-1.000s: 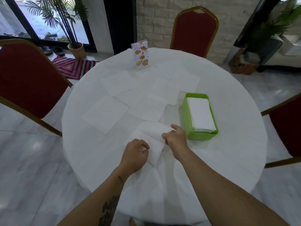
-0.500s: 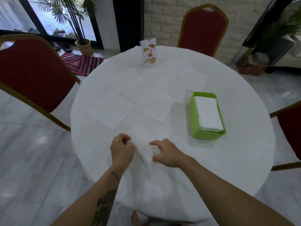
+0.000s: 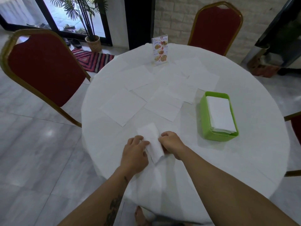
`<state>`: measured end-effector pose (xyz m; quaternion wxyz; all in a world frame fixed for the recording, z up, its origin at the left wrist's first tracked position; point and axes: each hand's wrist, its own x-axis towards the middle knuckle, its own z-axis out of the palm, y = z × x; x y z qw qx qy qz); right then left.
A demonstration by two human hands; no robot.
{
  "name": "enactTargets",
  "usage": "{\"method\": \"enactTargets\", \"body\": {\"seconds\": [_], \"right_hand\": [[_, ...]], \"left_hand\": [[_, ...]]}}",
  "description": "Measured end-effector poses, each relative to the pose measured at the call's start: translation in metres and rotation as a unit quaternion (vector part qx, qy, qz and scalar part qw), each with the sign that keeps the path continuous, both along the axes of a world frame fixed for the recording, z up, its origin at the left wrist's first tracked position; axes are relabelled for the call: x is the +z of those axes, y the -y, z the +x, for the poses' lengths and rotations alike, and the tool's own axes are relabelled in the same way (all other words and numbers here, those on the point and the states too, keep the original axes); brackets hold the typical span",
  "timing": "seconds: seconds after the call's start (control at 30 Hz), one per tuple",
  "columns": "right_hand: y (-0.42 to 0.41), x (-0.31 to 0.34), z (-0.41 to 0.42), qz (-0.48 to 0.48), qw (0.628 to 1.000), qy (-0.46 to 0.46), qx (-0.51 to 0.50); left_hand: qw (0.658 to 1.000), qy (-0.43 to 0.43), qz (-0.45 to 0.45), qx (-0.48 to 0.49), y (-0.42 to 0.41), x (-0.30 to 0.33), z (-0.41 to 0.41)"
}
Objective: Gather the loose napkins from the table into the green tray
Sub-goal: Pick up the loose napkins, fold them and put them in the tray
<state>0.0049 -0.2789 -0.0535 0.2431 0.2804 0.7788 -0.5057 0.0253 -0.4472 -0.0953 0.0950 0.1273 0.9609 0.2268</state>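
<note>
Folded napkin (image 3: pixel 152 141) between both hands' fingers (image 3: pixel 144 141)

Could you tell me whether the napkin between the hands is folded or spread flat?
Folded: the napkin is a narrow strip, far slimmer than the spread napkins beyond it.

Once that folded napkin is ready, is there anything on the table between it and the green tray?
Nothing visible. The folded napkin, between the left hand and right hand, has only bare tablecloth between it and the green tray. The loose napkins and menu stand lie farther back.
</note>
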Motion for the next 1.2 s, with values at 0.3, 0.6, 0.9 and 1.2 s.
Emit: {"method": "enactTargets", "body": {"seconds": [0.3,0.6,0.9,1.2], "right_hand": [[0.007,0.001,-0.001,0.064,0.995,-0.077,0.030],[-0.078,0.069,-0.010,0.170,0.950,-0.261,0.027],[-0.212,0.083,-0.012,0.199,0.951,-0.215,-0.097],[-0.246,0.052,-0.016,0.161,0.961,-0.179,-0.139]], "left_hand": [[0.997,0.038,0.043,0.049,-0.004,0.009,-0.005],[0.949,0.103,0.250,0.165,-0.075,0.055,-0.045],[0.965,0.142,0.219,0.021,-0.200,0.097,-0.067],[0.982,0.075,0.171,-0.014,-0.246,0.072,-0.055]]}}
